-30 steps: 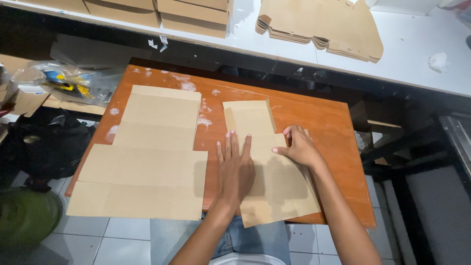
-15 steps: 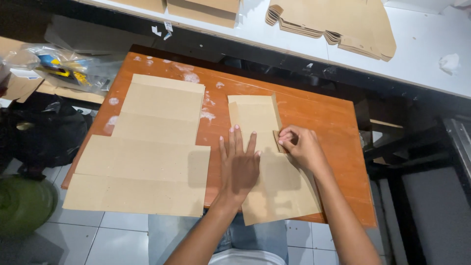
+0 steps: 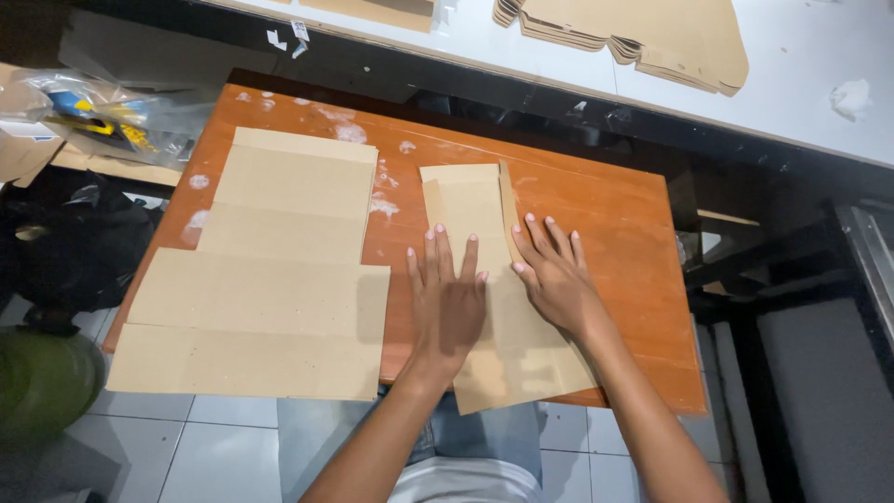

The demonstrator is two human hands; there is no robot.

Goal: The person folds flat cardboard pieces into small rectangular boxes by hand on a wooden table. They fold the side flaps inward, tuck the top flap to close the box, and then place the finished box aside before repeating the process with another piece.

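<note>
A folded cardboard strip [image 3: 484, 279] is pinned flat on the orange bench [image 3: 605, 214] by the left hand [image 3: 449, 307] and right hand [image 3: 554, 275], both spread, so the crease is held down.

Clear plastic bag [image 3: 112, 116], far left beside orange surface [image 3: 605, 214]: crumpled, holds yellow-blue-red item, contents unclear. Flat brown box blanks: stepped stack [image 3: 261, 279] on surface's left half; narrow folded blank [image 3: 494, 289] at centre; stack [image 3: 643, 37] far right on white surface [image 3: 801, 84].
</note>
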